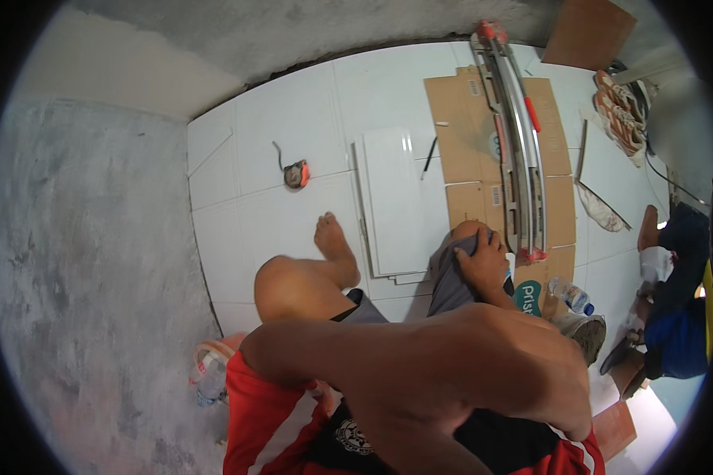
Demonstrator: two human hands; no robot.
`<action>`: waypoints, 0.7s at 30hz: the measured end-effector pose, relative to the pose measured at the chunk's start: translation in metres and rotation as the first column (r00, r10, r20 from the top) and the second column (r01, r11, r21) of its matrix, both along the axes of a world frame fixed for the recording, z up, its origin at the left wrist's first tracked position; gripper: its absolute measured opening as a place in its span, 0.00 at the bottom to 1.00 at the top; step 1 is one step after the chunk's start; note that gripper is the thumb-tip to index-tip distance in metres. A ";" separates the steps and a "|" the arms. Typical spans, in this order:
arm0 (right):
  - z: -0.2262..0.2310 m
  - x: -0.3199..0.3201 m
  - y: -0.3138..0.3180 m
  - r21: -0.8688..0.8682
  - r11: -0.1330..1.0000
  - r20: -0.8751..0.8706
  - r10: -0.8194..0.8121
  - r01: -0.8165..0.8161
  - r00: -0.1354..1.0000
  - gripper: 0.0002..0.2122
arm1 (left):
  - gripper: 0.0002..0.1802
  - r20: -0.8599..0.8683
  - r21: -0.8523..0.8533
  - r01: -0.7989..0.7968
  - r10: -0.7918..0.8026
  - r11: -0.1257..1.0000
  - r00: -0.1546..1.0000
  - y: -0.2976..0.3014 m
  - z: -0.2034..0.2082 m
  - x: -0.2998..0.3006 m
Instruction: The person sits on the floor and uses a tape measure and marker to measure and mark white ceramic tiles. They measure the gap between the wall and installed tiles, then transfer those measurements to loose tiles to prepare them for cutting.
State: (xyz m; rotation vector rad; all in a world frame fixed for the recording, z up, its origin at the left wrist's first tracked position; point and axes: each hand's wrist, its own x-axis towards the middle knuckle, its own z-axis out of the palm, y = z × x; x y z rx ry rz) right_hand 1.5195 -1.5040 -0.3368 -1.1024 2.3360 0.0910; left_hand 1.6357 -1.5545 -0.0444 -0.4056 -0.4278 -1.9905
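Observation:
My right hand (483, 263) rests on my right knee, fingers spread over the grey shorts (449, 283), with nothing in it. My left arm reaches across my body close to the camera; I cannot see my left hand. Just beyond the right knee lies a long manual tile cutter (522, 150) with metal rails, red ends and a red handle. It sits on flattened cardboard (461, 119). A stack of white tiles (392, 202) lies between my legs. Past my left foot there is a black and orange tape measure (296, 174).
A thin black stick (429, 157) lies beside the cardboard. To the right are a plastic bottle (572, 297), a tile piece (606, 174), shoes (619, 111) and another person's legs (677, 317). A brown tile (587, 33) leans at the back; a grey wall (95, 261) rises at left.

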 end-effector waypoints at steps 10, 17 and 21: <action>-0.001 -0.006 -0.001 0.022 1.000 -0.017 0.022 -0.022 1.000 0.40 | 0.42 0.283 -0.430 0.262 -0.146 0.864 0.948 -0.052 -0.005 0.022; -0.004 -0.006 0.000 -0.020 1.000 -0.009 0.002 -0.002 1.000 0.40 | 0.42 0.434 -0.517 0.343 -0.106 0.784 0.895 -0.068 -0.014 0.029; -0.006 -0.010 0.000 0.042 0.999 -0.049 -0.031 0.033 0.998 0.41 | 0.38 0.722 -0.602 0.578 0.066 0.551 0.689 -0.095 -0.033 0.037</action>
